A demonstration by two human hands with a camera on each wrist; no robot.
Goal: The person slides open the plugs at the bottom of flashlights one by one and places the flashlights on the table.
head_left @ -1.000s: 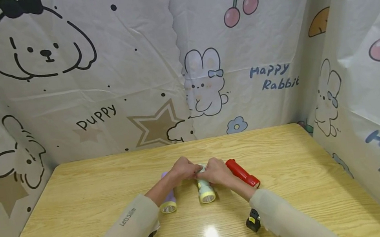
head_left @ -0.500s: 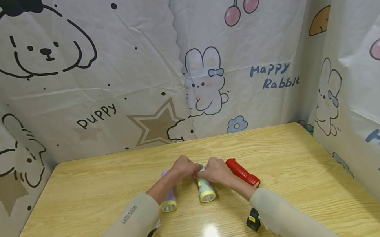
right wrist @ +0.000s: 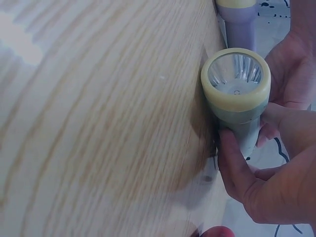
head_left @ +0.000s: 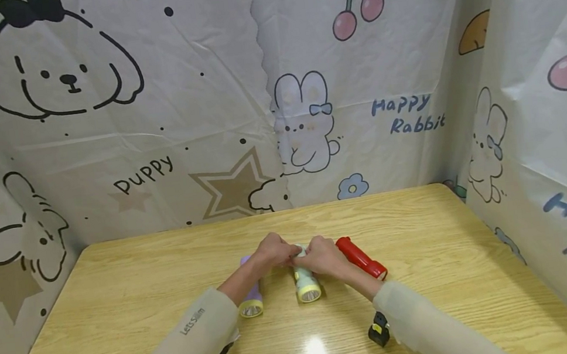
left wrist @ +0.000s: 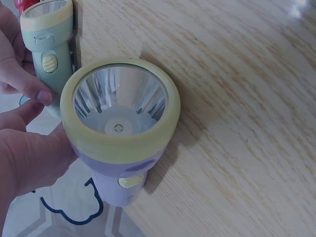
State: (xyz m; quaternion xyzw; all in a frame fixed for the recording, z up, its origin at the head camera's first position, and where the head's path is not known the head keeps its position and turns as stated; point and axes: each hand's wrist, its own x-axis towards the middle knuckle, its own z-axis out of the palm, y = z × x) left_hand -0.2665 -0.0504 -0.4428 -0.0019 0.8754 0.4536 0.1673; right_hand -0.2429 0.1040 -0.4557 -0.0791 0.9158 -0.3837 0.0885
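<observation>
A mint-green flashlight [head_left: 307, 285] with a pale yellow rim lies mid-table, its lens toward me. My right hand [head_left: 324, 256] grips its body from the right, thumb on one side and fingers on the other in the right wrist view. My left hand [head_left: 274, 252] pinches at the tail end, where the fingertips are partly hidden. Under my left forearm lies a purple flashlight [head_left: 251, 307], large in the left wrist view with its reflector [left wrist: 121, 96] up close; that hand is beside it. Just right of my right hand lies a red flashlight [head_left: 361, 259].
The wooden table [head_left: 156, 263] has printed cloth [head_left: 199, 93] hanging behind it and at both sides. A small black device [head_left: 378, 330] sits at the right wrist, and part of another dark one [head_left: 226, 349] shows by the left sleeve.
</observation>
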